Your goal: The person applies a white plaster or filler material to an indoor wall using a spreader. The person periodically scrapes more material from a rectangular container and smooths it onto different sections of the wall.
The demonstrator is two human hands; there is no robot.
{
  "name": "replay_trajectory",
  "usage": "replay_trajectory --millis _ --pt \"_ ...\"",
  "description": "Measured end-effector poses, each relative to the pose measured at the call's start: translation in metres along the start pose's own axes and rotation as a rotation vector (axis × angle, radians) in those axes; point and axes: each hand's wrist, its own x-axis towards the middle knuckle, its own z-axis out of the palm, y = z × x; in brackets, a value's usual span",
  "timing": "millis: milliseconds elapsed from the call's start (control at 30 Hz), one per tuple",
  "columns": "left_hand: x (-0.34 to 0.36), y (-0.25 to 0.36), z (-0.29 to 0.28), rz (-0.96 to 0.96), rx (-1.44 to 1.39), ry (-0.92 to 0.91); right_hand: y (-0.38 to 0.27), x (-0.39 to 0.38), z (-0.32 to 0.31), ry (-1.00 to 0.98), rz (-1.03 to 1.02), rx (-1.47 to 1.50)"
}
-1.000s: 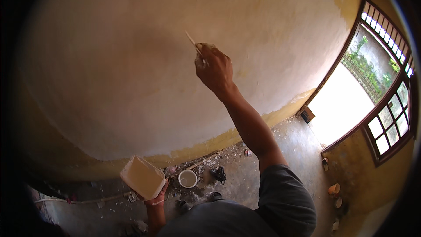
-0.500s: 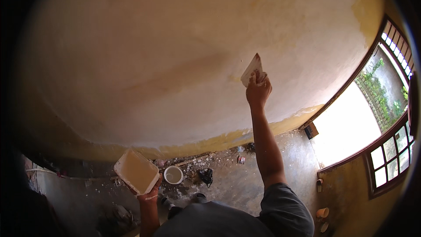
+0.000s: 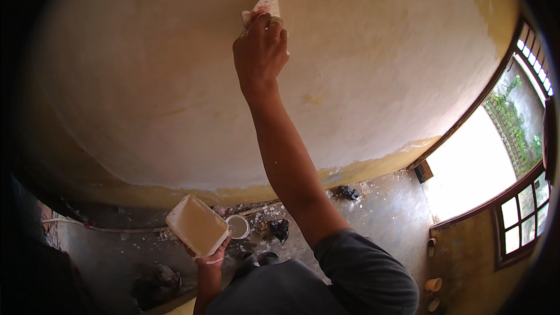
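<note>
My right hand (image 3: 260,52) is raised high against the wall, fingers closed on a flat, pale scraper (image 3: 265,4) smeared with putty. The scraper lies on or very near the wall (image 3: 146,70), whose broad off-white coated patch is edged by older yellow paint. At the lower left my left hand (image 3: 213,258) holds a rectangular plastic tray (image 3: 218,225) from beneath, with pale beige paste inside.
A white bucket (image 3: 242,227), black plastic bags (image 3: 279,230) and debris lie along the wall's foot. An open doorway (image 3: 466,157) with a box (image 3: 423,171) beside it, a window (image 3: 522,221) and orange pots (image 3: 433,284) are at the right.
My right hand with the scraper first went right and lower, then moved up and left to higher on the wall. My left hand still holds the tray; the view has shifted slightly.
</note>
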Motion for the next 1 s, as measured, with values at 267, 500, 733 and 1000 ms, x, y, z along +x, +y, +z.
replay_trajectory --millis 267,500,733,1000 --pt "0.011 0.025 -0.006 -0.023 0.005 -0.025 0.021 0.028 -0.046 0.001 -0.512 0.305" --pt "0.048 0.034 -0.029 -0.128 0.022 -0.116 0.132 0.063 -0.011 0.014 -0.855 -0.119" --pt "0.095 0.019 -0.026 -0.152 -0.081 -0.034 0.116 -0.078 -0.074 -0.819 0.299 0.501" --pt "0.102 0.007 -0.010 -0.271 -0.075 -0.033 0.026 -0.192 -0.068 -1.202 0.012 0.422"
